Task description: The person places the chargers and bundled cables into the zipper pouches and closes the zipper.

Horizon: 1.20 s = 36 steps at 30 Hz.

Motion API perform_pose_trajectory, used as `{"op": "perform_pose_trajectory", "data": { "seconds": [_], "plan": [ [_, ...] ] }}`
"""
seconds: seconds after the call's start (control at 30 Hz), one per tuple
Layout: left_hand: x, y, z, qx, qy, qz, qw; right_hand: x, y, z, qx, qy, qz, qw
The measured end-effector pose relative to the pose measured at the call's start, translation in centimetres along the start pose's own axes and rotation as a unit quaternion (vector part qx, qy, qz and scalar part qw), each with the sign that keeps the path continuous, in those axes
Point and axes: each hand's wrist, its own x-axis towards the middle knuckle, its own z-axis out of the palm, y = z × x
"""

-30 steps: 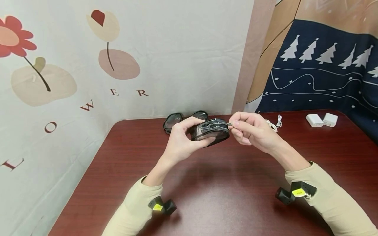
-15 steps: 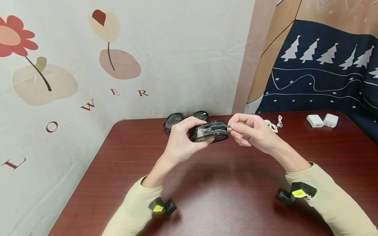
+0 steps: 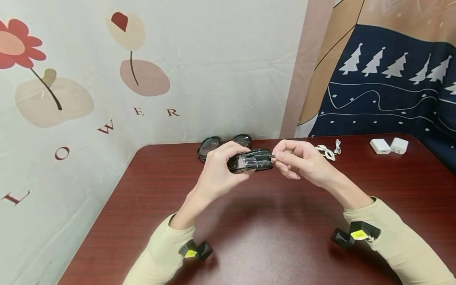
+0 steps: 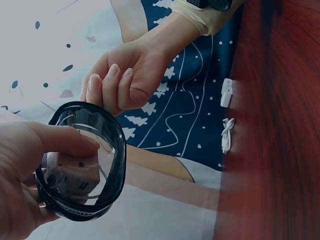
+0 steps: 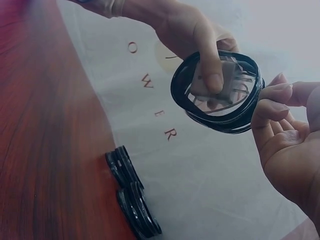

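My left hand [image 3: 221,163] grips the clear zippered pouch [image 3: 253,160] above the desk [image 3: 267,241], plug adapter [image 5: 229,76] inside; right hand [image 3: 303,161] pinches the zipper pull [image 3: 272,156]. I'd brace firmly, drawing evenly along the curve.

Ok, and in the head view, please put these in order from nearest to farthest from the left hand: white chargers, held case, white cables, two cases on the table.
1. Held case: gripped in the left hand itself.
2. Two cases on the table: just behind that hand.
3. White cables: to the right, past the right hand.
4. White chargers: farthest right.
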Motion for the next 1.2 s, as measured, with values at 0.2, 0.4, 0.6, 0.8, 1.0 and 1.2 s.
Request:
{"op": "perform_pose_trajectory", "data": {
  "seconds": [0.2,0.4,0.6,0.8,1.0,1.2],
  "plan": [
    [-0.14,0.08,0.02,0.013,-0.014,0.015,0.9997,-0.04,0.11,0.13,-0.017,-0.004,0.002,1.0],
    [-0.24,0.24,0.06,0.026,-0.021,0.015,0.9993,-0.03,0.22,0.18,-0.044,-0.005,0.003,0.999],
    [-0.33,0.61,0.02,0.052,-0.028,0.014,0.9981,-0.11,0.33,0.21,-0.052,-0.004,0.014,0.999],
    [-0.54,0.71,0.2,0.085,-0.035,0.018,0.9956,-0.23,0.5,0.42,-0.06,-0.009,0.022,0.998],
    [-0.71,0.82,0.35,0.128,-0.032,0.029,0.9908,-0.16,0.63,0.62,-0.068,-0.011,0.029,0.997],
    [-0.75,0.95,0.46,0.159,-0.032,0.042,0.9859,-0.14,0.84,0.77,-0.077,-0.01,0.036,0.996]
  ]
}}
